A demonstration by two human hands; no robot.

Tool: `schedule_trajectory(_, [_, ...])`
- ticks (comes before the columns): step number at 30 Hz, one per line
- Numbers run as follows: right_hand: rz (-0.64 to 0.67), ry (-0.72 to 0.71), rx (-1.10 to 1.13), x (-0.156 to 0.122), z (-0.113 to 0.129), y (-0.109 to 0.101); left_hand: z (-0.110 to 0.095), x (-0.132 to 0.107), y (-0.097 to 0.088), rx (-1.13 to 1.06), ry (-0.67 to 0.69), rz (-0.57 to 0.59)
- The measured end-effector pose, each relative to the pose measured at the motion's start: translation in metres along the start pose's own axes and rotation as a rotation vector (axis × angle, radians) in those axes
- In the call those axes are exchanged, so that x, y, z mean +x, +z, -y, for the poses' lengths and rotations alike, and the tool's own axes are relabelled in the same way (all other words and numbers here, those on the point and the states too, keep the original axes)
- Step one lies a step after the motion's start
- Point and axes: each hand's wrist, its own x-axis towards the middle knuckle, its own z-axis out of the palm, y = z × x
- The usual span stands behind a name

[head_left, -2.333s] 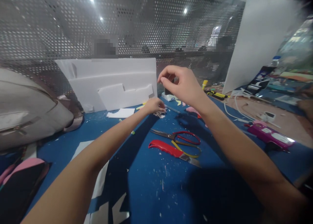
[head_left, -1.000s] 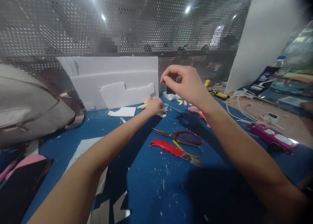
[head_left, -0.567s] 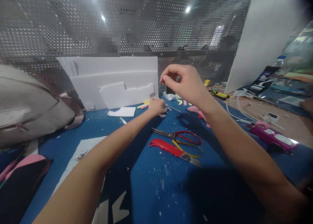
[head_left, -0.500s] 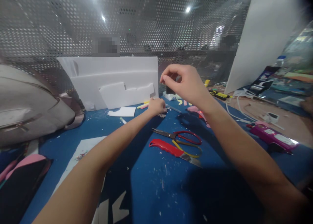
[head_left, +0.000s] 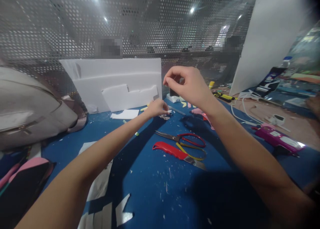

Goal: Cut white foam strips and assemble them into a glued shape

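Observation:
My left hand [head_left: 158,108] reaches far across the blue table, its thumb and finger curled together beside a small pile of pale scraps [head_left: 165,117]. Whatever its fingertips pinch, if anything, is too small to name. Higher and to the right, my right hand [head_left: 188,84] hovers with thumb and forefinger pressed together in a pinch; I cannot make out anything between them. Below both hands lie scissors [head_left: 175,137] with red and yellow handles and a red-handled knife [head_left: 170,150]. A pale thin stick [head_left: 177,111] rests right of my left hand.
White foam boards [head_left: 115,72] lean against a perforated metal screen [head_left: 150,29]. A pale bag [head_left: 32,106] stands at left. Cut white pieces [head_left: 123,212] lie near the front edge. A magenta tool [head_left: 278,139], white cables [head_left: 237,112] and a yellow-black cutter [head_left: 223,96] are at right.
My left hand has risen slightly off the scraps and drawn a little left, and its forearm has shifted left, uncovering more of the paper. My right hand has stayed in place.

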Motion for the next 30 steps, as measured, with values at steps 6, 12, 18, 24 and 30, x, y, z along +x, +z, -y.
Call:
schedule_trajectory(6, [-0.002, 0.006, -0.008, 0.0, 0.001, 0.001, 0.0, -0.004, 0.012, 0.01, 0.041, -0.024])
schedule_trajectory(12, [0.002, 0.0, -0.015, 0.001, 0.001, 0.001, 0.002, -0.011, 0.016, 0.031, 0.116, -0.071])
schedule_trajectory(18, [0.007, 0.003, -0.029, 0.001, 0.002, 0.0, 0.01, -0.028, 0.01, 0.065, 0.175, -0.176])
schedule_trajectory(24, [0.015, 0.015, -0.029, 0.001, 0.002, 0.0, 0.016, -0.052, 0.014, 0.148, 0.267, -0.182])
schedule_trajectory(30, [0.017, 0.014, -0.022, 0.0, 0.002, 0.002, 0.016, -0.057, 0.016, 0.216, 0.293, -0.176])
